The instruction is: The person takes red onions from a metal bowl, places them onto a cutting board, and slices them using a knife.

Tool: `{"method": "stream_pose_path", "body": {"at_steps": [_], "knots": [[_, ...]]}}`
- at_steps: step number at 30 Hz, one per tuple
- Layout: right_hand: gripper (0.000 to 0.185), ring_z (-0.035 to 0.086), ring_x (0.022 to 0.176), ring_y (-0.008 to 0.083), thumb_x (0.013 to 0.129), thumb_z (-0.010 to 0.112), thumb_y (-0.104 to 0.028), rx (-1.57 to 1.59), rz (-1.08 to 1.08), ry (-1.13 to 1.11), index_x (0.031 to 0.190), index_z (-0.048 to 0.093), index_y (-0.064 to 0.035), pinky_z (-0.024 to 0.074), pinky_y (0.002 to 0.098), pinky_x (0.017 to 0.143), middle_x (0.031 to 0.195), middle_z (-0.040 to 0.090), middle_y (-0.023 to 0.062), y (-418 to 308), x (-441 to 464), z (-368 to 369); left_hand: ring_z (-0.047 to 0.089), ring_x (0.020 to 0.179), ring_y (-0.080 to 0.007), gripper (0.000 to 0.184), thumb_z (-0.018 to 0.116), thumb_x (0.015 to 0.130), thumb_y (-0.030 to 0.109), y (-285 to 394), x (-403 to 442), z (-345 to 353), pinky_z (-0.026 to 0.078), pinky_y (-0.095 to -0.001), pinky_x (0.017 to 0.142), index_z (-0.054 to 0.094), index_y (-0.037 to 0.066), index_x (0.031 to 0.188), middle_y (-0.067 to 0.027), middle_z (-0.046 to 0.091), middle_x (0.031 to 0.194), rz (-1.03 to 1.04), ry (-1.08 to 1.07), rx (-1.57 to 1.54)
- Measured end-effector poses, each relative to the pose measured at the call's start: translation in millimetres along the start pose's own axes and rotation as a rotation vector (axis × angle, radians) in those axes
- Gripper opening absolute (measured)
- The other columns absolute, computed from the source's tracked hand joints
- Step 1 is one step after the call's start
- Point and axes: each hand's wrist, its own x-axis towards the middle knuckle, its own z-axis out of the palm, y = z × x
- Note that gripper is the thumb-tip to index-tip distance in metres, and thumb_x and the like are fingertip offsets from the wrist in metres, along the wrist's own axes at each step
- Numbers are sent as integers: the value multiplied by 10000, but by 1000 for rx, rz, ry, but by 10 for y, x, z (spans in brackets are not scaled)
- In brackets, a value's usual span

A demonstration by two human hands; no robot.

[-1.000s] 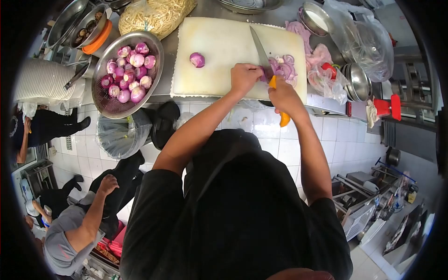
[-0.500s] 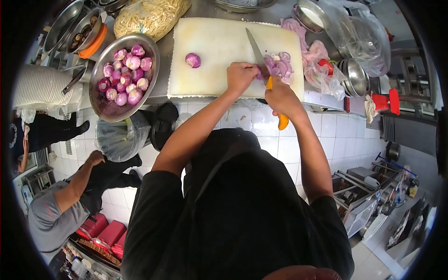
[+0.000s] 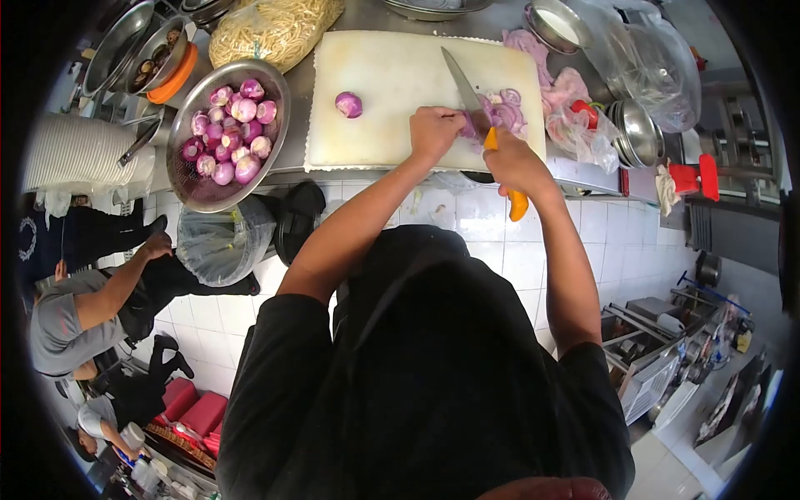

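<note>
My right hand point(image 3: 518, 162) is closed round the yellow handle of a kitchen knife point(image 3: 462, 77), its blade pointing away from me over the white cutting board point(image 3: 375, 67). Just left of the blade, my left hand point(image 3: 435, 133) has its fingers bent together on a piece of red onion point(image 3: 468, 127), mostly hidden by the fingers and knife. Sliced red onion point(image 3: 510, 112) lies in a heap right of the blade. One whole peeled red onion point(image 3: 349, 105) rests on the board's left part. Beside the board, a perforated metal bowl point(image 3: 187, 185) holds several more peeled onions.
Behind the bowl lies a bag of pale strips point(image 3: 271, 33). Pink cloth point(image 3: 568, 87), a plastic bag with something red point(image 3: 582, 137) and stacked metal bowls point(image 3: 640, 133) stand right. A lined bin point(image 3: 221, 246) is below the counter. Co-workers point(image 3: 71, 312) are at left.
The knife and both hands have shifted slightly right, with the handle raised a little. At left, the grey-shirted co-worker has moved, and another person now shows lower down.
</note>
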Motion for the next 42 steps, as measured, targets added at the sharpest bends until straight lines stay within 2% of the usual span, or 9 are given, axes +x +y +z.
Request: {"method": "stream_pose_path", "body": {"at_steps": [9, 22, 28, 31, 34, 37, 39, 41, 42], "knots": [[357, 600, 465, 271, 830, 417, -98, 28, 71, -54, 1136, 430, 87, 502, 402, 467, 775, 603, 211, -96, -190, 10, 577, 561, -76, 195, 665, 765, 133, 73, -15, -30, 478, -232, 550, 718, -55, 772, -55, 655, 616, -24, -23, 6], [351, 642, 515, 308, 848, 454, -104, 115, -24, 71, 1129, 450, 106, 526, 393, 497, 814, 647, 252, 127, 148, 370, 604, 584, -80, 190, 669, 765, 126, 34, -4, -34, 496, -236, 551, 727, -54, 785, -55, 671, 634, -43, -34, -85], [332, 658, 534, 320, 871, 492, -163, 66, -97, 126, 1116, 502, 61, 538, 394, 488, 820, 660, 261, 292, 351, 262, 626, 575, -107, 196, 697, 760, 145, -48, 61, 65, 518, -241, 576, 747, -18, 858, -86, 695, 664, 89, -21, 169], [356, 675, 655, 386, 886, 499, -191, 15, -45, 144, 1146, 497, 51, 551, 445, 590, 868, 658, 290, 154, 163, 30, 655, 597, -144, 184, 735, 752, 158, 72, -17, 73, 525, -262, 603, 753, 9, 859, -97, 711, 693, 181, 21, 194], [279, 621, 506, 294, 922, 515, -215, -99, -202, 341, 1089, 497, 8, 489, 394, 469, 740, 625, 198, 428, 271, 229, 664, 685, -190, 214, 763, 745, 164, 193, -92, -269, 536, -316, 669, 751, 36, 917, -122, 717, 825, 350, 113, 327], [287, 629, 531, 299, 927, 506, -213, -28, -240, 301, 1110, 493, 7, 493, 406, 502, 730, 626, 203, 384, 185, 470, 646, 781, -282, 223, 742, 726, 131, 97, 9, -905, 522, -365, 748, 735, 46, 932, -161, 671, 910, 619, 307, 503], [325, 627, 717, 401, 934, 510, -235, 50, -176, 189, 1146, 478, 10, 484, 472, 679, 837, 636, 275, 337, 160, 616, 634, 797, -280, 226, 737, 700, 92, 194, -18, -1266, 517, -362, 754, 726, 35, 918, -154, 655, 906, 500, 401, 477], [354, 593, 959, 504, 933, 503, -252, 76, -143, 140, 1160, 465, 18, 448, 530, 873, 975, 632, 336, 277, 92, 670, 631, 785, -275, 233, 731, 690, 62, 128, 45, -1487, 522, -359, 747, 723, 34, 921, -150, 642, 918, 545, 467, 650], [348, 596, 936, 513, 938, 509, -257, 23, -172, 190, 1147, 460, 18, 457, 542, 850, 954, 633, 339, 327, 101, 697, 630, 780, -273, 238, 727, 685, 48, 98, 67, -1509, 524, -358, 744, 721, 33, 923, -148, 636, 924, 566, 506, 734]]}}
